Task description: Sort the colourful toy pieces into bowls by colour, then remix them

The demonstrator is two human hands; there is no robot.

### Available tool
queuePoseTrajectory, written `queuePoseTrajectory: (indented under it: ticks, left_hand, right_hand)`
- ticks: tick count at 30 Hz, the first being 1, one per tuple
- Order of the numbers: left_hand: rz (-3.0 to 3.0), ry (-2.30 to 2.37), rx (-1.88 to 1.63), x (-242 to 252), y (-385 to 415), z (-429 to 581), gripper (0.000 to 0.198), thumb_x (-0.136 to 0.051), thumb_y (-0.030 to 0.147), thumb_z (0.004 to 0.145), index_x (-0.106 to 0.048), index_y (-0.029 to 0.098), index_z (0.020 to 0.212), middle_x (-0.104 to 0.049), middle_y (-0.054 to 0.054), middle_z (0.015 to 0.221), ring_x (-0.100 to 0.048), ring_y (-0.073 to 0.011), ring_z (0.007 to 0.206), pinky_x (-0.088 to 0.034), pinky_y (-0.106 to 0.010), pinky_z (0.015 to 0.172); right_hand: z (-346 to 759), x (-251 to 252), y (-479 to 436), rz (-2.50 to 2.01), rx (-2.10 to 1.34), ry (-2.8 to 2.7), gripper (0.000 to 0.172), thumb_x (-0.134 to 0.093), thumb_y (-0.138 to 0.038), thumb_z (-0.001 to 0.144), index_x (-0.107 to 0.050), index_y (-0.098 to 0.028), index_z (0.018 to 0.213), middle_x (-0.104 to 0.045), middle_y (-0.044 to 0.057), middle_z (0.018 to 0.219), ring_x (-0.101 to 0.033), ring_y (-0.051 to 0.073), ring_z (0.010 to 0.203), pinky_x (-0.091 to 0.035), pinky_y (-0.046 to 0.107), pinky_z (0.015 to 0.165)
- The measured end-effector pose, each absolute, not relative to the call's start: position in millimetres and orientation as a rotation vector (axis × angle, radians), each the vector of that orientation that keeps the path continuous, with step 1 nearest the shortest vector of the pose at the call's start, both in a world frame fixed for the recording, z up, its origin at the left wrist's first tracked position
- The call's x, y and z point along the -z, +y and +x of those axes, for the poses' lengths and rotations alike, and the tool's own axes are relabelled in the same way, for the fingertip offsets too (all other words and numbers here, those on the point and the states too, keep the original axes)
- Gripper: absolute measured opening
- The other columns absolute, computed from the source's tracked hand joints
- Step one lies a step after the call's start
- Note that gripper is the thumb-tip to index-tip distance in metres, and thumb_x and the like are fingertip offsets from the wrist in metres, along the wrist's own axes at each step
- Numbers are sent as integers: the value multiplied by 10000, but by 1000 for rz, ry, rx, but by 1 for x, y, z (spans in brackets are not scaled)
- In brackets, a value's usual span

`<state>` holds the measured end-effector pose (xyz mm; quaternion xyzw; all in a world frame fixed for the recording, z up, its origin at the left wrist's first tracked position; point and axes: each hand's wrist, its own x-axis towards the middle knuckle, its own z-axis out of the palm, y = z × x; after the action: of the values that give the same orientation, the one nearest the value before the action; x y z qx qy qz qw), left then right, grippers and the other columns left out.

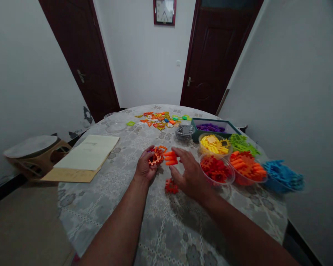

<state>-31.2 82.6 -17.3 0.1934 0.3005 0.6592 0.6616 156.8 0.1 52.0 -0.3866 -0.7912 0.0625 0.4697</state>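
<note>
My left hand (145,166) is closed around several orange-red toothed plastic building pieces (156,156), which stick out past the fingers on the right. Between the thumb and fingers of my right hand (189,173) is a bright orange piece with rounded prongs (171,158), its prongs pointing left toward the other pieces. The two hands are a short way apart above the table. Below them, a red toothed piece (171,186) lies on the patterned cloth, near my right thumb.
Tubs of yellow (214,144), red (216,169), orange (247,167) and blue pieces (283,176) stand at the right. Behind them are a grey tub (184,132) and a green box (233,126) with purple pieces. Mixed pieces (161,120) lie at the back; an open notebook (86,152) lies left.
</note>
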Motion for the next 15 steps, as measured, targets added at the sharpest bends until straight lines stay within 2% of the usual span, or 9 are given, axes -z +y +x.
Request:
queuePoseTrajectory:
  ticks: [5,9,15]
  left_hand:
    - [407,689,-1510,17,83,-30,450,-742,77,697,-674,189,1127,-751,-70,1015,-782,-238,865,-654,-303,602]
    - [384,709,-1503,16,83,-27,454,-729,66,690,-678,174,1128,-751,-76,1002,-778,-235,830,-662,-324,603]
    - [392,709,-1524,17,85,-27,459,-730,64,690,-689,173,1134,-751,-70,1006,-783,-243,839,-680,-360,624]
  right_hand:
    - [218,-74,-14,-1220,-45,-1896,542,-616,-266,967,-562,-264,1506,-668,124,1426,-630,304,1304,-498,562,1140]
    - [269,-60,-25,-1481,6,-1788,557,-627,-381,971,-563,-242,1507,-655,138,1447,-632,318,1302,-488,567,1142]
    - [300,-43,-35,-1569,296,-1817,512,-578,-400,988,-594,-193,1457,-681,173,1361,-614,342,1288,-490,563,1129]
